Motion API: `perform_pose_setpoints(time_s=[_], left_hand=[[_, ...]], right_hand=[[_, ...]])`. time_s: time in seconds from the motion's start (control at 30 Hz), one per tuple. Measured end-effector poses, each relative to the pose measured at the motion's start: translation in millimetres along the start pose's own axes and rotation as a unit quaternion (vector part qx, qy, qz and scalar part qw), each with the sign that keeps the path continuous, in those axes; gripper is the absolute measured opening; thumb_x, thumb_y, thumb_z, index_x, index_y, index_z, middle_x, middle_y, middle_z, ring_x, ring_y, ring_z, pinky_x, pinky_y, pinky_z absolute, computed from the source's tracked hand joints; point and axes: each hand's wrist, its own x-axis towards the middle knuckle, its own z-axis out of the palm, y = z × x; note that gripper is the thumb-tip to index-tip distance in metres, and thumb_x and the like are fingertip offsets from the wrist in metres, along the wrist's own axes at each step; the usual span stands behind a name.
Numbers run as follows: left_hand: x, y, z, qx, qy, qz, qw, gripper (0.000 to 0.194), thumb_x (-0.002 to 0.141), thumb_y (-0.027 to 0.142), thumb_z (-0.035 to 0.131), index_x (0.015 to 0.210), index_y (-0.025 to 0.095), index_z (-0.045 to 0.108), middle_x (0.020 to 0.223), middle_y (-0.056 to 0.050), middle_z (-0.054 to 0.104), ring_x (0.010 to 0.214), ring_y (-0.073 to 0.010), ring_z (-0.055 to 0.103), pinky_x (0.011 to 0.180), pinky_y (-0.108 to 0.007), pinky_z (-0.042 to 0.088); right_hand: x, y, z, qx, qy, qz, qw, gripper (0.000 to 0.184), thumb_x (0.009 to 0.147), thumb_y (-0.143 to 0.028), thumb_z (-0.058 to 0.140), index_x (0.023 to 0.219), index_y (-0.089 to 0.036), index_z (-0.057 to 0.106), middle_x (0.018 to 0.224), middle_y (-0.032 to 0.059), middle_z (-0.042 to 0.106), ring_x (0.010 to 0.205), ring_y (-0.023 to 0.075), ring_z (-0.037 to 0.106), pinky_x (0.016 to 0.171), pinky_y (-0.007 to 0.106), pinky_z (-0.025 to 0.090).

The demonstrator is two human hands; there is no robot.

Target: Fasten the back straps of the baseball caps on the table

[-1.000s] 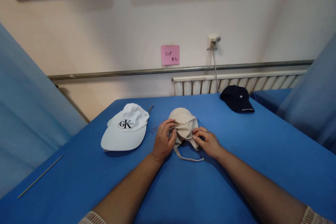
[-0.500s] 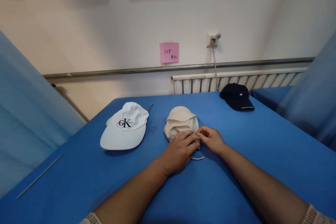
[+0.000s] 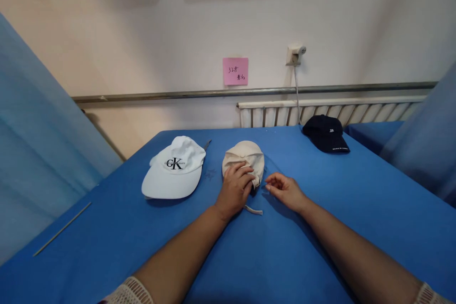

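Observation:
A beige cap (image 3: 245, 150) lies in the middle of the blue table, its crown dented and its strap end (image 3: 253, 210) sticking out toward me. My left hand (image 3: 235, 184) lies over the near part of the cap, fingers bent onto the fabric and gripping it, hiding some of it. Just right of the cap is my right hand (image 3: 285, 192), apart from it, with loosely curled fingers and a small gap between thumb and forefinger; nothing shows in it. A white cap (image 3: 174, 168) with black lettering sits to the left, its brim facing me.
A dark navy cap (image 3: 325, 133) rests at the back right of the blue table (image 3: 270, 266). At the left lies a thin stick (image 3: 62, 229). Blue curtains (image 3: 46, 152) hang at both sides. Behind are a radiator (image 3: 270, 116), a rail (image 3: 195, 94) and a plugged socket (image 3: 294, 55).
The beige cap has shifted left with my left hand. My right hand has come away from the cap's edge, leaving a gap. The view has also moved slightly.

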Motion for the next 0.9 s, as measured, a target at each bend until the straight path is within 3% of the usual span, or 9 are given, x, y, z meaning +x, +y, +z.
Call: perform_pose_setpoints(time_s=[0.17, 0.5, 0.73, 0.9], left_hand=[[-1, 0, 1.2, -0.023, 0.008, -0.007, 1.000, 0.017, 0.086, 0.016, 0.056, 0.097, 0.022, 0.066, 0.113, -0.006, 0.065, 0.124, -0.0258, 0.046, 0.104, -0.051, 0.037], [-2, 1, 3.2, -0.048, 0.015, -0.017, 0.999, 0.018, 0.085, 0.014, 0.056, 0.098, 0.022, 0.065, 0.112, -0.005, 0.066, 0.124, -0.0262, 0.047, 0.105, -0.051, 0.037], [-1, 3, 2.3, -0.087, 0.044, -0.041, 0.994, 0.014, 0.084, 0.015, 0.057, 0.094, 0.021, 0.066, 0.110, -0.006, 0.067, 0.121, -0.0262, 0.049, 0.102, -0.052, 0.040], [0, 7, 1.4, -0.105, 0.050, -0.055, 0.992, 0.012, 0.083, 0.015, 0.058, 0.089, 0.021, 0.066, 0.106, -0.006, 0.068, 0.119, -0.0257, 0.051, 0.102, -0.051, 0.041]], right_hand=[[-3, -1, 10, -0.004, -0.035, -0.014, 0.999, 0.028, 0.077, -0.033, 0.066, 0.100, -0.019, 0.060, 0.090, 0.0030, 0.067, 0.071, 0.0137, 0.062, 0.067, 0.028, 0.050], [-8, -17, 12, -0.081, -0.044, -0.046, 0.995, 0.025, 0.078, -0.025, 0.063, 0.101, -0.021, 0.054, 0.075, -0.0022, 0.062, 0.064, 0.0130, 0.058, 0.062, 0.027, 0.047], [-14, -30, 14, -0.281, -0.028, -0.133, 0.950, 0.025, 0.083, -0.020, 0.057, 0.107, -0.021, 0.050, 0.085, 0.0039, 0.066, 0.073, 0.0194, 0.062, 0.065, 0.030, 0.044], [-15, -32, 21, -0.342, -0.004, -0.156, 0.927, 0.019, 0.087, -0.020, 0.050, 0.106, -0.019, 0.051, 0.085, 0.0073, 0.067, 0.072, 0.0215, 0.063, 0.064, 0.031, 0.042]])
